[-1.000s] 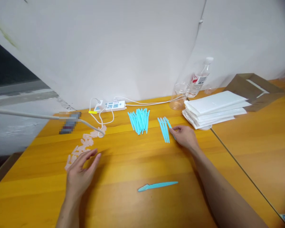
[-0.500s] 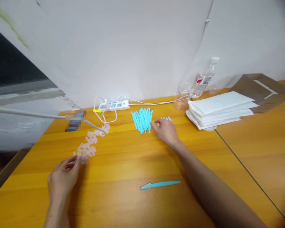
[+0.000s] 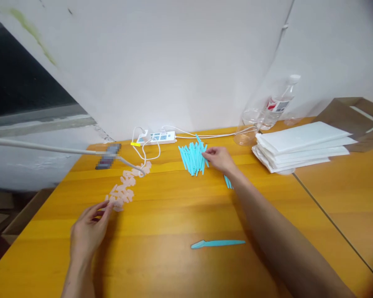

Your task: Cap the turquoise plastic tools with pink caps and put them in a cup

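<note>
Light-blue, slim sticks lie in a loose pile [image 3: 192, 159] toward the far side of the table [image 3: 155, 256], near the white power strip [image 3: 160, 137]. The right hand [image 3: 219, 159] is at the pile's right edge, its thumb and fingers pinched narrow on one stick [image 3: 199, 140], which slants past the top of the others. A few more sticks [image 3: 228, 182] show partly from beneath the right forearm, and a lone stick [image 3: 219, 243] lies flat nearer the person, its broader head to the left and its tail tapering right.

The left hand [image 3: 88, 229] is beside a scatter of pale pink pieces [image 3: 124, 190], thumb and forefinger close together at its near end; from where I stand, I cannot tell whether they hold one.

I'd judge the sticks to be plastic: light, fairly stiff, a little slippery against their neighbours. The middle of the slim shank looks the best place to pinch, away from the shaped head. The pink pieces look lighter, easily nudged, best taken by their edges.
</note>
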A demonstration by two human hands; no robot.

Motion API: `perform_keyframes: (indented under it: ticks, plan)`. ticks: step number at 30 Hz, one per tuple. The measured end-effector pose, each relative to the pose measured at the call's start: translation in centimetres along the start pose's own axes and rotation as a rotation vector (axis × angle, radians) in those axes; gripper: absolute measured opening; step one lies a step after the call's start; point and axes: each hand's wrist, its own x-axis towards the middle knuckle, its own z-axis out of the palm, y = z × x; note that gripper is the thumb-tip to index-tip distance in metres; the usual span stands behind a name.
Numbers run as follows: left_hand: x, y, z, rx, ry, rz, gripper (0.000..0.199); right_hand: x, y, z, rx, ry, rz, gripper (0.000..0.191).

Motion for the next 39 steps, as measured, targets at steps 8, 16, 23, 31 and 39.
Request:
perform_keyframes:
  ticks: [8,16,23,31,39]
  plan:
    - [0.3,-2.5,-0.2,0.07,-0.169,0.297,0.037,-9.6,3.4,-4.5,0.27,-0.46,0.029,0.043]
    - [-0.7,1.8,-0.2,0.05,-0.461,0.382,0.029,-11.2,4.4,-2.4,0.239,-0.662,-0.041,0.039]
    - [-4.7,11.1,3.3,-0.241,-0.603,0.55,0.024,-11.3,4.6,-2.2,0.234,-0.65,-0.068,0.04]
    - [-6.6,14.4,6.1,-0.302,-0.451,0.789,0.023,-11.3,4.8,-2.2,0.265,-0.602,-0.022,0.039]
    - [-6.6,14.4,6.2,-0.398,-0.507,0.656,0.024,-11.4,4.8,-2.2,0.282,-0.606,-0.01,0.037]
